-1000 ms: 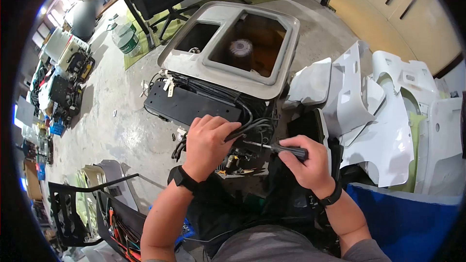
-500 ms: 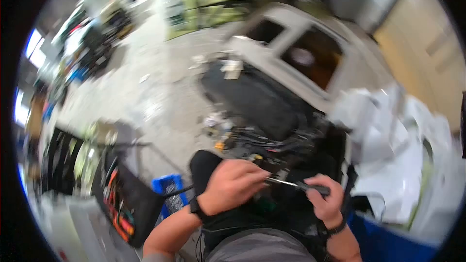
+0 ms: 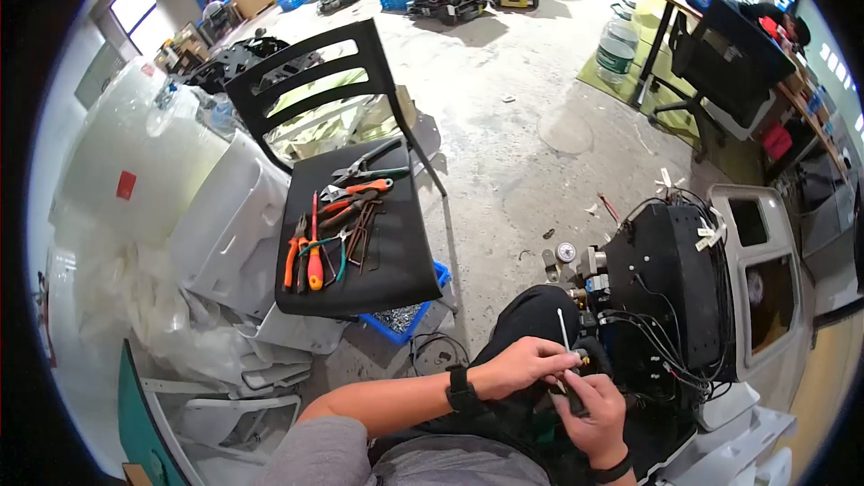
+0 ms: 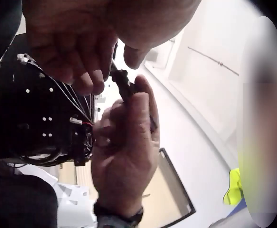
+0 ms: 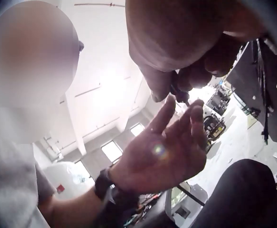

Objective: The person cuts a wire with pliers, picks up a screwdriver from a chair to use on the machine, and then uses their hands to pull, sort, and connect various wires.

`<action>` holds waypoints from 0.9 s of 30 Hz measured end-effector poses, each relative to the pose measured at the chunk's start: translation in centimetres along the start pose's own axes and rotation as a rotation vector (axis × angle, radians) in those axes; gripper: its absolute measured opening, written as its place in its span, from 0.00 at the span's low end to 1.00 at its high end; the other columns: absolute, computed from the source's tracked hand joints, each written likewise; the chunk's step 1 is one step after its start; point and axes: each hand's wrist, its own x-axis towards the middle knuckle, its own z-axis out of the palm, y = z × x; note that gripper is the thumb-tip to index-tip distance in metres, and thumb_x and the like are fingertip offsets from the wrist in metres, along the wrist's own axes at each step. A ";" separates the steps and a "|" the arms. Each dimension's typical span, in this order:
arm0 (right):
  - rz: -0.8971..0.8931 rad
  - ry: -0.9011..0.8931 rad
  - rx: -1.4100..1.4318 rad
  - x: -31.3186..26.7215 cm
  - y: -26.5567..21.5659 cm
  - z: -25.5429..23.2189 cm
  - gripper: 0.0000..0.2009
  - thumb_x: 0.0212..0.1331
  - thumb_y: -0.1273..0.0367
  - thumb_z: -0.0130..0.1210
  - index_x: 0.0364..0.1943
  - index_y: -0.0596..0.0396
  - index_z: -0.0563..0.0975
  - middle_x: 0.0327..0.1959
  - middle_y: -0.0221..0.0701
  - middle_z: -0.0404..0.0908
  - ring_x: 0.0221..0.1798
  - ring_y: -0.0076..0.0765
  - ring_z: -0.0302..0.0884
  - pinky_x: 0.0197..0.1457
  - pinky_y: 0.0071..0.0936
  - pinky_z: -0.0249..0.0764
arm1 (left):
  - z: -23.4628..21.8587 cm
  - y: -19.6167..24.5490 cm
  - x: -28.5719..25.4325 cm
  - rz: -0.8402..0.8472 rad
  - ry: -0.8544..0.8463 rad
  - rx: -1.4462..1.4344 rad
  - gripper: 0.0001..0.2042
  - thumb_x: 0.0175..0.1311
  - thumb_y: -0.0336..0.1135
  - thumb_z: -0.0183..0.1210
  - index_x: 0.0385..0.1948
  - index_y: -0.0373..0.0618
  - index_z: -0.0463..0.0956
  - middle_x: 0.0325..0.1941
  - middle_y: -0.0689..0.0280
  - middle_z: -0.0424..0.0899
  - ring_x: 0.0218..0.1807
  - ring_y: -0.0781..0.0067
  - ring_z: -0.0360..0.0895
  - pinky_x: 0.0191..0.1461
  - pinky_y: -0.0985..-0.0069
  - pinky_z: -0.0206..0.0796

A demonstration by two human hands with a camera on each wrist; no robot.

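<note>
My right hand (image 3: pixel 589 403) grips the black handle of a screwdriver (image 3: pixel 564 342) in front of my lap, its thin shaft pointing up. My left hand (image 3: pixel 562 362) reaches across and pinches the tool where shaft meets handle. In the left wrist view the left fingers (image 4: pixel 93 80) and thumb close on the dark screwdriver (image 4: pixel 123 85) above the right hand (image 4: pixel 124 152). The right wrist view shows the left hand (image 5: pixel 176 137) palm-up, fingertips at the screwdriver (image 5: pixel 178 92). The black machine (image 3: pixel 666 292) with loose cables stands just right of both hands.
A black chair (image 3: pixel 396 252) to my left carries pliers, cutters and orange-handled tools (image 3: pixel 310 247). A blue bin (image 3: pixel 400 317) sits under it. White plastic panels (image 3: pixel 225 216) pile up at the left. A grey cover (image 3: pixel 765 243) lies behind the machine; an office chair (image 3: pixel 729 45) stands far right.
My head has swung left, bringing the tool chair into view. The left hand let go of the cable bundle and came to the screwdriver, which now points up instead of into the machine.
</note>
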 end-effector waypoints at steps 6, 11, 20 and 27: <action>0.086 -0.200 0.071 0.3 -0.5 1.1 0.23 0.45 0.74 0.67 0.50 0.55 0.79 0.34 0.36 0.81 0.33 0.38 0.80 0.35 0.31 0.77 | -7.7 1.0 -3.5 0.061 0.413 0.034 0.14 0.68 0.42 0.57 0.41 0.40 0.82 0.36 0.68 0.84 0.35 0.82 0.76 0.41 0.80 0.69; 0.226 -0.201 0.116 -0.8 0.8 0.8 0.16 0.49 0.76 0.64 0.45 0.60 0.79 0.33 0.36 0.82 0.32 0.35 0.81 0.34 0.27 0.76 | -17.4 1.3 -6.6 0.178 0.965 0.757 0.16 0.59 0.45 0.63 0.36 0.41 0.83 0.28 0.58 0.85 0.30 0.67 0.82 0.37 0.71 0.73; 0.331 -0.210 0.124 -1.6 0.6 1.1 0.12 0.52 0.75 0.63 0.42 0.61 0.81 0.31 0.37 0.83 0.33 0.38 0.82 0.36 0.29 0.77 | -26.8 -0.1 -7.7 0.034 1.188 1.335 0.16 0.57 0.47 0.63 0.34 0.43 0.82 0.31 0.53 0.84 0.39 0.50 0.82 0.43 0.59 0.73; 0.399 -0.198 0.118 -2.5 0.9 0.9 0.11 0.53 0.73 0.63 0.40 0.61 0.81 0.31 0.39 0.83 0.33 0.39 0.83 0.37 0.29 0.77 | -29.5 0.3 -7.4 0.052 1.283 1.370 0.12 0.60 0.44 0.61 0.34 0.45 0.81 0.34 0.55 0.84 0.39 0.52 0.81 0.43 0.59 0.72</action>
